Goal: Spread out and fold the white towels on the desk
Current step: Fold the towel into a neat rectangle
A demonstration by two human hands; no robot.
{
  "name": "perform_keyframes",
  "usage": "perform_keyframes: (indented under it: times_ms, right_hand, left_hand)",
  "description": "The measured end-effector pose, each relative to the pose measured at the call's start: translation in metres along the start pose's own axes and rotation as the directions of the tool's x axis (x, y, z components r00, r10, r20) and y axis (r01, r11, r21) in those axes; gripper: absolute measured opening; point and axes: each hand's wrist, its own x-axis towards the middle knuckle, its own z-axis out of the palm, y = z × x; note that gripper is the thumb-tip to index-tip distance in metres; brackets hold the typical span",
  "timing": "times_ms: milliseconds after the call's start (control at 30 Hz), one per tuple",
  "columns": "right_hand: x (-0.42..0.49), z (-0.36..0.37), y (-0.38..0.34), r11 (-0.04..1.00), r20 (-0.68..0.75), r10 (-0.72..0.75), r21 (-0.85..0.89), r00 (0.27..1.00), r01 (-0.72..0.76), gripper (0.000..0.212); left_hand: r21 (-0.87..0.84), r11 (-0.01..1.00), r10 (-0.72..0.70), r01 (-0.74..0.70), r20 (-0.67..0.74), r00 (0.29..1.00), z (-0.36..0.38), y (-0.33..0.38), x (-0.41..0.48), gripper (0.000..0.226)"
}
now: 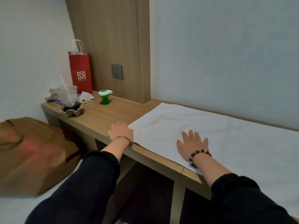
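A white towel (pixel 226 139) lies spread flat along the wooden bench (pixel 103 117), its far edge near the wall and its near edge close to the bench's front lip. On my feed, the right hand (pixel 192 144) rests palm-down on the towel's near-left part, fingers (pixel 191 135) straight and spread, a beaded bracelet (pixel 199 156) at the wrist. The left hand (pixel 120 130), wearing a metal bangle (pixel 123 139), sits on the bare wood touching the towel's left edge at the near corner. Its fingers bend away behind the knuckles, so I cannot tell whether it pinches the cloth or only rests against it. Both arms are in black sleeves.

At the bench's far left end stand a red paper bag (pixel 80 71) against the wood panel, a clear plastic cup (pixel 68 97) with a straw, and a small green toy figure (pixel 105 97). A grey wall socket (pixel 117 71) is set in the panel above. A brown bag (pixel 32 152) lies on the white bed at lower left.
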Motion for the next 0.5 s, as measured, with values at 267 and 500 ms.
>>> perform_keyframes:
  times_ms: [267,500]
  right_hand:
    - [0.009,-0.006,0.005,0.979,0.034,-0.029,0.203,0.999,0.022,0.057]
    - [-0.002,-0.06,0.1,0.41,-0.113,0.283,0.912,0.953,-0.013,0.035]
  left_hand:
    - [-0.664,0.745,-0.039,0.062,0.05,0.998,-0.024,0.024,-0.001,0.017]
    - [-0.824,0.428,0.399,-0.372,-0.197,0.896,-0.064,0.135,-0.085,0.018]
